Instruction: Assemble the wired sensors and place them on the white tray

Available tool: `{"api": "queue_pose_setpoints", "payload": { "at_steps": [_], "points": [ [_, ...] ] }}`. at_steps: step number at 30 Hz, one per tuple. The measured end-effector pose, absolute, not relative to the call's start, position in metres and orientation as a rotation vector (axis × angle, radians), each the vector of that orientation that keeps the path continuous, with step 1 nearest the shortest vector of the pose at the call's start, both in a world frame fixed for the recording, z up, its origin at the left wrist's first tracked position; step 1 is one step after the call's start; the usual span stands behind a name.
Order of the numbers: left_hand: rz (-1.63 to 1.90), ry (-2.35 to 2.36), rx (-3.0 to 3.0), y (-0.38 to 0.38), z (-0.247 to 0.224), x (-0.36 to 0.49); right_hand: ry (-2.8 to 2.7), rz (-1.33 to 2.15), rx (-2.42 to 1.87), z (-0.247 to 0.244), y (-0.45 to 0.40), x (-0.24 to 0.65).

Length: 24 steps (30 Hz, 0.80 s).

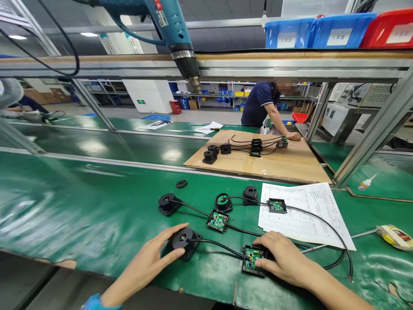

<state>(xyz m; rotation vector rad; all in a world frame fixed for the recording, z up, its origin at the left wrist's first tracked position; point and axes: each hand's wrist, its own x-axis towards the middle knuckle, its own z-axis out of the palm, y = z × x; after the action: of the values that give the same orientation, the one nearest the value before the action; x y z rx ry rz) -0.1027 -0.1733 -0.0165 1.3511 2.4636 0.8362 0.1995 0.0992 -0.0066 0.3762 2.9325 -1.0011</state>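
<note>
My left hand (158,255) has its thumb and fingers around the sides of a black round housing (184,242) with a square base and coloured wires in its centre hole. A black cable joins it to a small open black box with a green circuit board (251,261). My right hand (284,257) grips that box at its right side, the thumb over the board's edge. Both parts rest on the green bench. Just beyond lie a second round housing (168,203) cabled to another board box (217,220), and a third opened housing (222,201) cabled to a board box (276,206).
A printed sheet (300,228) lies under the far box; a tape measure (395,237) is at right. A loose black ring (181,184) and black housing (250,194) lie behind. Cardboard (226,165) carries more assemblies. A heat gun (180,43) hangs overhead. A person (261,105) leans across opposite.
</note>
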Motion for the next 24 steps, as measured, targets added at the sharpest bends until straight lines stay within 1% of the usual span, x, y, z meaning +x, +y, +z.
{"api": "queue_pose_setpoints", "payload": {
  "at_steps": [4, 9, 12, 16, 21, 24],
  "points": [
    [0.843, 2.473, 1.317, -0.169, -0.027, -0.097, 2.962, -0.953, 0.410, -0.011, 0.093, 0.192],
    [0.934, 2.488, 1.274, -0.171, -0.041, -0.089, 3.003, -0.945, 0.481, -0.016, 0.090, 0.190],
    [0.961, 2.484, 1.227, -0.172, -0.040, -0.082, 2.996, -0.954, 0.495, -0.012, 0.092, 0.196],
    [0.968, 2.504, 1.185, -0.168, -0.033, -0.070, 2.998, -0.918, 0.381, -0.008, 0.093, 0.201],
    [0.988, 2.561, 1.098, -0.167, -0.038, -0.062, 3.075, -0.801, 0.380, -0.025, 0.088, 0.195],
    [1.048, 2.587, 1.065, -0.169, -0.047, -0.063, 3.136, -0.816, 0.440, -0.034, 0.090, 0.192]
  ]
}}
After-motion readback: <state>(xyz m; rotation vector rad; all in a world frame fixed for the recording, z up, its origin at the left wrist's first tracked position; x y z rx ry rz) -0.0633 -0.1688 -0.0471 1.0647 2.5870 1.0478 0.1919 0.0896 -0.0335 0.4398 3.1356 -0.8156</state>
